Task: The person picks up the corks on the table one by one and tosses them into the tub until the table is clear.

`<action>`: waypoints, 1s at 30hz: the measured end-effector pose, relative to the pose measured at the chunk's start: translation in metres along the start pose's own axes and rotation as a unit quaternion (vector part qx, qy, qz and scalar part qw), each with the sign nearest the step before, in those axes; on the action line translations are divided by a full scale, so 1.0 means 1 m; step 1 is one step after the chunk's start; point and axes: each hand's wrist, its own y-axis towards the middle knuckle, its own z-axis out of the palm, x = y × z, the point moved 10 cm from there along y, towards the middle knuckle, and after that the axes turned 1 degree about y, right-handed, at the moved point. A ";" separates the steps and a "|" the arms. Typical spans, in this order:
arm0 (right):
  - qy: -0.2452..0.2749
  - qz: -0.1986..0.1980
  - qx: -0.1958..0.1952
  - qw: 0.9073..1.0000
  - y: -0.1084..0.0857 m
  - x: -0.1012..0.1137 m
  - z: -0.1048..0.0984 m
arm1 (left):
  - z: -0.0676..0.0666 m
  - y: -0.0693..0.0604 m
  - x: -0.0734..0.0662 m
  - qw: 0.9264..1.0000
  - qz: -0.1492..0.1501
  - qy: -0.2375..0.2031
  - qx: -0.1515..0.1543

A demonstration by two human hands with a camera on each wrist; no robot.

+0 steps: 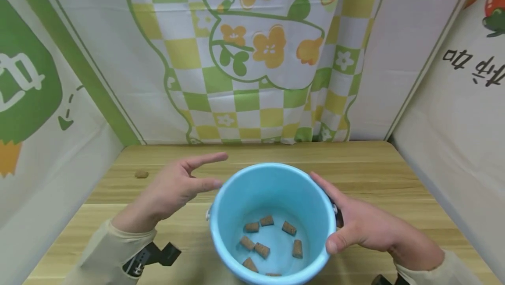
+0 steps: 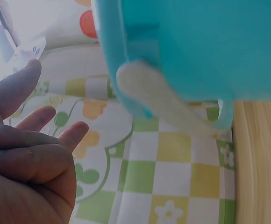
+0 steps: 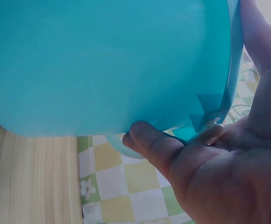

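Note:
A light blue bucket (image 1: pixel 272 169) stands before me with its mouth up, in the lower middle of the head view. Several brown cork stoppers (image 1: pixel 262 250) lie scattered on its bottom. My right hand (image 1: pixel 367 223) grips the bucket's right side, thumb at the near rim. In the right wrist view, other fingers (image 3: pixel 156 147) bend against the outer wall by the handle joint. Left of the rim is my left hand (image 1: pixel 173 188), its thumb and forefinger stretched toward the bucket and nothing held. The left wrist view shows a gap between that hand and the pale handle (image 2: pixel 159 95).
On the wooden table (image 1: pixel 189 241) a small tan oval piece (image 1: pixel 141 174) lies at the back left. A checked, flowered cloth (image 1: pixel 252 101) hangs behind the table. Printed white panels (image 1: pixel 446 114) close in both sides.

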 end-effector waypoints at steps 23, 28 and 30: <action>-0.003 0.002 -0.002 1.000 0.000 0.001 -0.001 | -0.111 -0.019 0.135 0.967 -0.086 -0.170 -0.170; -0.006 -0.002 0.001 1.000 0.000 0.000 -0.001 | -0.127 -0.028 0.182 0.958 -0.176 -0.098 -0.204; -0.008 -0.002 0.002 1.000 0.000 0.000 -0.001 | -0.129 -0.031 0.195 0.956 -0.197 -0.077 -0.203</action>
